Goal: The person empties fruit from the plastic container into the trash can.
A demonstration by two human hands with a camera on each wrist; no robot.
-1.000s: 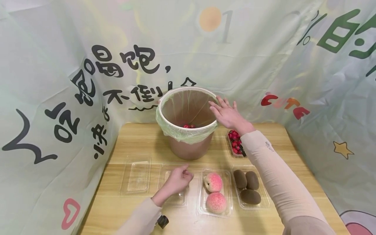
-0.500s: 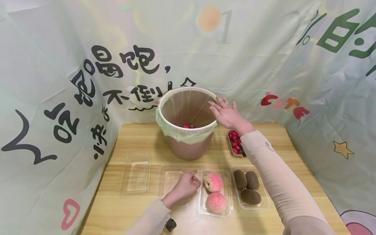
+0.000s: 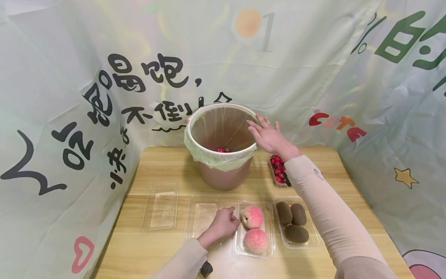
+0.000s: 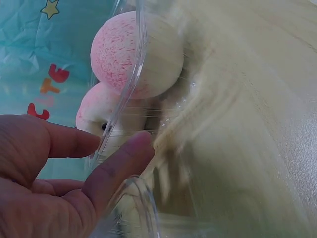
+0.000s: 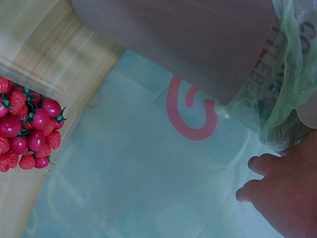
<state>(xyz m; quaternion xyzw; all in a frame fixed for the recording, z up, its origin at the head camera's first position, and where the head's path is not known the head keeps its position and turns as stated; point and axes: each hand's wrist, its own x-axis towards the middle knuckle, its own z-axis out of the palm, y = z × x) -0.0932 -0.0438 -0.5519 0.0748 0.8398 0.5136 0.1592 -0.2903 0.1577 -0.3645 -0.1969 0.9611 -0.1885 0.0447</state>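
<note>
My left hand point(image 3: 224, 224) is at the left edge of a clear plastic box point(image 3: 255, 252) with two pink peaches point(image 3: 256, 241). In the left wrist view the box's rim passes between my thumb and index finger point(image 4: 74, 141). The index fingertip meets the rim, while a gap shows toward the thumb. My right hand point(image 3: 273, 137) rests with spread fingers on the right rim of a brown bin point(image 3: 224, 176) lined with a green bag point(image 3: 205, 153). A few red fruits point(image 3: 223, 150) lie inside the bin. The right wrist view shows only part of that hand.
Right of the peaches is a clear box with three kiwis point(image 3: 297, 234). A box of red cherry tomatoes and raspberries point(image 5: 29, 129) stands behind, partly hidden by my right arm. Two clear plastic boxes point(image 3: 162, 209) point(image 3: 195, 205) sit on the left. Printed cloth encloses the table.
My left hand has moved right, from over the clear box in the middle to the left edge of the peach box. The right hand has stayed on the bin's rim.
</note>
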